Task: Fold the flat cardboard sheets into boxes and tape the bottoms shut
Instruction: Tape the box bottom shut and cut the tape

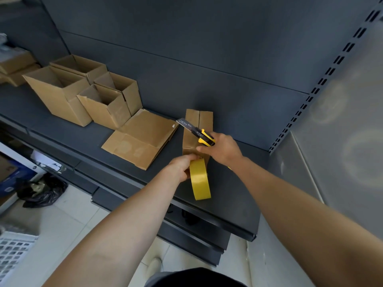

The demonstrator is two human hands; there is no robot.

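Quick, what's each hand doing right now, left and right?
Left hand: closed, gripping the yellow tape roll.
Right hand: closed, gripping the utility knife, blade out over the box.

Left hand [182,167] and right hand [222,149] bare; forearms [128,220] uncovered. Below shelf [228,204] front lip: black garment [199,276], grey fabric [154,281] at its left.

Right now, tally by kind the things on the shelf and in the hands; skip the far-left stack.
Open boxes: 4
Box being taped: 1
Flat cardboard pile: 1
Tape roll, left hand: 1
Knife, right hand: 1
Total: 8
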